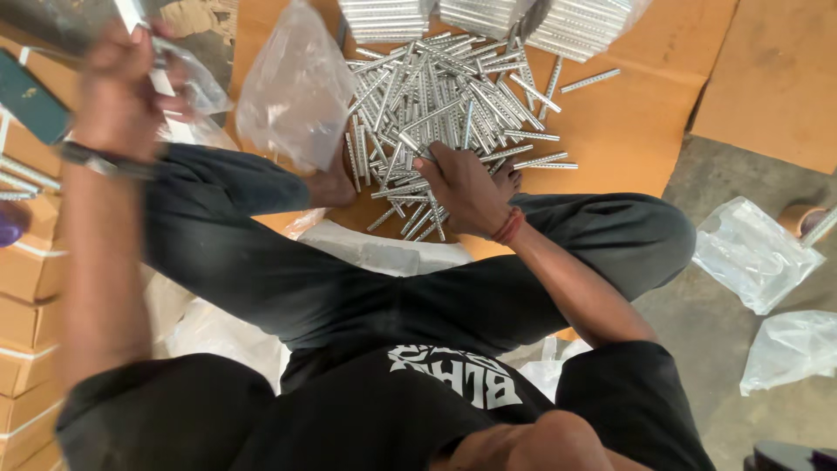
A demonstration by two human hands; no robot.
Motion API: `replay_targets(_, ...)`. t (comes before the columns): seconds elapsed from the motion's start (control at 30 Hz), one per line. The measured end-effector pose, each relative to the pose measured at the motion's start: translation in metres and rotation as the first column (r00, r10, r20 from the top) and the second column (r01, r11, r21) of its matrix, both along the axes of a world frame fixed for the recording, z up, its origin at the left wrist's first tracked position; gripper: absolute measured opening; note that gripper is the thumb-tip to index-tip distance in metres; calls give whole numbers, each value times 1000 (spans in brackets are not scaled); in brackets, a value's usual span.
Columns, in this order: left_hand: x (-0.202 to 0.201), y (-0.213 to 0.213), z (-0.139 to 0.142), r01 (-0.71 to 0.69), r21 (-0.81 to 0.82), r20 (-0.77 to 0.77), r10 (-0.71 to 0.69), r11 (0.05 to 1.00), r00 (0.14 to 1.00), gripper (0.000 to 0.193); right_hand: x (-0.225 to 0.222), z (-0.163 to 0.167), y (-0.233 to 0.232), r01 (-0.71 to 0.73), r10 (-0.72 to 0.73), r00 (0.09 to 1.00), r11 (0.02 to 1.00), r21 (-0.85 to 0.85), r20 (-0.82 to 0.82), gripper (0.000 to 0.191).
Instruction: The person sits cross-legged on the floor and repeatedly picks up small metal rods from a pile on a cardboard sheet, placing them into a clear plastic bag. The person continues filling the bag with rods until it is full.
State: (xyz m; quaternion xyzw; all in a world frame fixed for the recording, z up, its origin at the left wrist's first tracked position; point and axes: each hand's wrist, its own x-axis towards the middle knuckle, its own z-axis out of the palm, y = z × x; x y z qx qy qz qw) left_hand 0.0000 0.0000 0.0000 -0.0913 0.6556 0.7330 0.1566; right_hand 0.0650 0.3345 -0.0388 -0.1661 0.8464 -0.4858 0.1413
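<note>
The left hand [122, 87] is motion-blurred, so its grip on the clear bag [187, 83] is unclear. The right hand [466, 187] hides the metal strips [453, 96] under its palm. The top edge cuts off 3 stacked bundles [384, 17]. A tape roll [806, 218] runs past the right edge.

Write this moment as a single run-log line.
left hand: raised, holding clear bag | right hand: on pile of metal strips | surface: cardboard sheet

metal strips [453, 96] on cardboard [636, 122], 12 o'clock | plastic bag [296, 87] at 11 | boxes [26, 279] at 9 | bags [754, 253] at 3
</note>
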Motion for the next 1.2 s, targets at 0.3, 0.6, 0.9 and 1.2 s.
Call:
replay_targets(0.3,35,137,-45,-17,674,-20,41,739,999,15,11,16,3,-70,78,995,989,-130,57,27)
replay_targets(0.6,16,168,-65,-88,511,-229,234,855,945,22,5,11,-1,43,-41,999,994,-96,23,25)
replay_targets(0.9,33,166,-47,-80,-600,-570,-355,796,741,25,-12,3,6,253,-264,942,964,-77,-205,17)
replay_targets(1.2,27,144,-40,-78,-816,-514,-657,573,552,15,-19,10,20,78,19,911,973,217,-412,14)
